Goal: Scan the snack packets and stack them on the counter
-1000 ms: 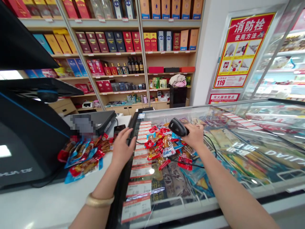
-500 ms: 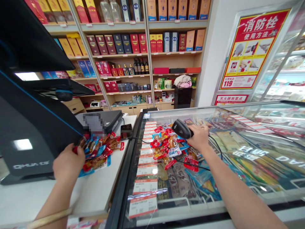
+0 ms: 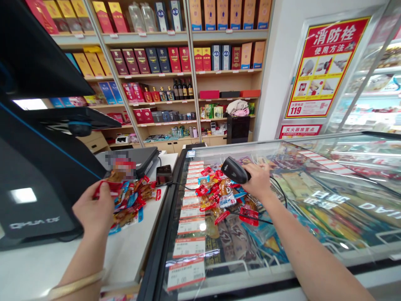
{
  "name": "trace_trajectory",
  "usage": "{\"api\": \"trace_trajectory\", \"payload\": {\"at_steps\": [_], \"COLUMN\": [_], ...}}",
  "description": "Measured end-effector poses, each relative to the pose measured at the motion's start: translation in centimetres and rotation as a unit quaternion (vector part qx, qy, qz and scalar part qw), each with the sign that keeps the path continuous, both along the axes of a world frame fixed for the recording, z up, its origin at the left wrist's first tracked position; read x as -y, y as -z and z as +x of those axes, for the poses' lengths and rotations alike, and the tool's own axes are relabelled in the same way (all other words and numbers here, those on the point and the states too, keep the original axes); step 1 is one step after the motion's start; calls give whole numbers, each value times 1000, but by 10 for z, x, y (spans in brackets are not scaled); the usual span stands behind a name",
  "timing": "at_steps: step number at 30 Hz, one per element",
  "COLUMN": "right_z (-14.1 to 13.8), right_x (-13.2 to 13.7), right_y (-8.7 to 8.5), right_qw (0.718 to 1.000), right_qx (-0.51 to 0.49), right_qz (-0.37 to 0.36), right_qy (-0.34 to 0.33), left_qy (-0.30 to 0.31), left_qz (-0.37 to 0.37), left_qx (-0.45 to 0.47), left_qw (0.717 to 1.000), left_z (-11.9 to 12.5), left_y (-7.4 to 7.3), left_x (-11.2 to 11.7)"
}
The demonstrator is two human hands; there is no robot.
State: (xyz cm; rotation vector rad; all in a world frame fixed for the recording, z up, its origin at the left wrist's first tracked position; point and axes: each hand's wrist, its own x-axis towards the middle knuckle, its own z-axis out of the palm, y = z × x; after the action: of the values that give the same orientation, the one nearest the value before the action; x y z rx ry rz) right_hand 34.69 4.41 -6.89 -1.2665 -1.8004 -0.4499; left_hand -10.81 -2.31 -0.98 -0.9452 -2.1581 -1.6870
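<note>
My left hand (image 3: 95,207) pinches a small red snack packet (image 3: 112,188) by its edge, raised a little above the white counter (image 3: 120,259). Right beside it on the counter lies a loose heap of red and blue snack packets (image 3: 133,202). My right hand (image 3: 258,180) is wrapped round the handle of a black barcode scanner (image 3: 233,170), whose head points left. Below the scanner, a second heap of snack packets (image 3: 219,194) rests on the glass freezer lid (image 3: 313,156). The scanner's cord runs across the lid and in front of this heap.
A large dark checkout terminal (image 3: 34,179) stands at the left, its screen overhanging the counter. Behind the left heap sits a flat black device (image 3: 148,159), partly blurred out. A small black box (image 3: 164,174) lies near the counter edge. Shelves of boxed bottles (image 3: 150,60) line the back.
My left hand has lifted a red packet out of the edge of the left heap, turning it upward. My right hand with the scanner stays over the lid, almost unchanged.
</note>
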Motion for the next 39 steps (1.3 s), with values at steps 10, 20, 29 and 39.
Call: {"api": "trace_trajectory", "payload": {"at_steps": [10,20,29,39], "right_z": [-9,-16,-21,-22], "right_x": [13,18,18,19], "right_y": [-20,-28,-30,-31], "right_qw": [999,986,979,979], "right_qx": [7,78,118,114], "right_qz": [-12,-86,-105,-114], "right_qy": [-48,-119,-126,-125], "left_qy": [337,359,342,350], "left_qz": [70,-6,-17,-13], "left_qx": [297,95,85,84], "left_qw": [891,929,936,933], "left_z": [129,141,146,140], "left_y": [5,44,39,45], "left_x": [-58,-69,-65,-69]}}
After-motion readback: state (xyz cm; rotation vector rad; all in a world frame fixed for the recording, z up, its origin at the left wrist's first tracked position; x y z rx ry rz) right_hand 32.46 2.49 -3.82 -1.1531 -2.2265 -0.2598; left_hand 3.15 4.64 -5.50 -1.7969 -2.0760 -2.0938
